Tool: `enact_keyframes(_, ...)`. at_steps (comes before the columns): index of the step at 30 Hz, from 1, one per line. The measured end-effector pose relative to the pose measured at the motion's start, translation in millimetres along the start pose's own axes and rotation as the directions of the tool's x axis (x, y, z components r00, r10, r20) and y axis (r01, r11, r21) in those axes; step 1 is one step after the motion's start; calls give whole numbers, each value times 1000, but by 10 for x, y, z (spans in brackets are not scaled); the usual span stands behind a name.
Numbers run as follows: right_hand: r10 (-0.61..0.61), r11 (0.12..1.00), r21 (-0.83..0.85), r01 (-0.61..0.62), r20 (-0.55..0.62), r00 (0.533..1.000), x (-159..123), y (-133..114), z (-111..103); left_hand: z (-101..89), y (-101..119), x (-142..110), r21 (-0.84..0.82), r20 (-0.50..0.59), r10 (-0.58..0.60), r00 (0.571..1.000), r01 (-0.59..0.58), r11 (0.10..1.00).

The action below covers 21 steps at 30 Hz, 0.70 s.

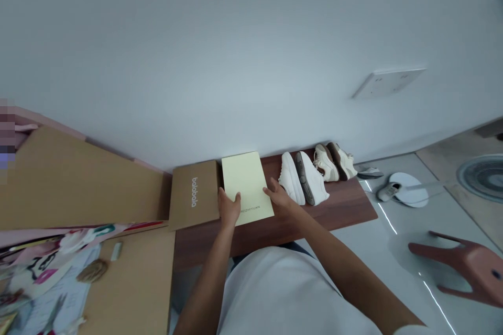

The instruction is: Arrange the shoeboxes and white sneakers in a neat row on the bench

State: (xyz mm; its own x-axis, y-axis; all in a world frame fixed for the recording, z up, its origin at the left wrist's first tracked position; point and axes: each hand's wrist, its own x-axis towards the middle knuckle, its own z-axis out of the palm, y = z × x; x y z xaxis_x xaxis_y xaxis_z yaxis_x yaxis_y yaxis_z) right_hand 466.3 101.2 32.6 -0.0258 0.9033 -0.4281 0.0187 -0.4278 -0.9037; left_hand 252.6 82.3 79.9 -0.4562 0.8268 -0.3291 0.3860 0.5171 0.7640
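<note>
A pale yellow shoebox (245, 183) lies on a low dark wooden shelf (346, 204) against the white wall. My left hand (229, 207) presses on the box's near left edge, fingers curled over it. My right hand (280, 196) rests against its right side, fingers wrapped on the edge. A brown cardboard shoebox (194, 193) printed "balabala" sits touching the yellow box on its left. To the right stand a pair of white sneakers (302, 178) and a pair of cream sneakers (335, 161).
A large tan cardboard panel (66, 180) and a tan table (133, 282) with papers and stickers fill the left. On the glossy floor at the right lie a red plastic stool (467, 267) on its side, a white round base (408, 188) and a fan (483, 175).
</note>
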Motion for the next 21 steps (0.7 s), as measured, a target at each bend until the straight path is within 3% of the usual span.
enact_keyframes(4,-4,999,46,8,-97,995,-31,-181,-368,203,349,-118,-59,61,166,984,-163,985)
enact_keyframes(10,-45,998,35,53,-217,975,-74,-339,-1068,876,671,-375,-172,231,255,939,-218,961)
enact_keyframes(15,-57,998,-40,47,-302,952,-94,-327,-1518,1376,691,-614,-38,339,295,894,-300,953)
enact_keyframes(21,-64,978,-209,-10,-342,938,-158,-205,-1863,1686,543,-743,95,405,203,892,-261,961)
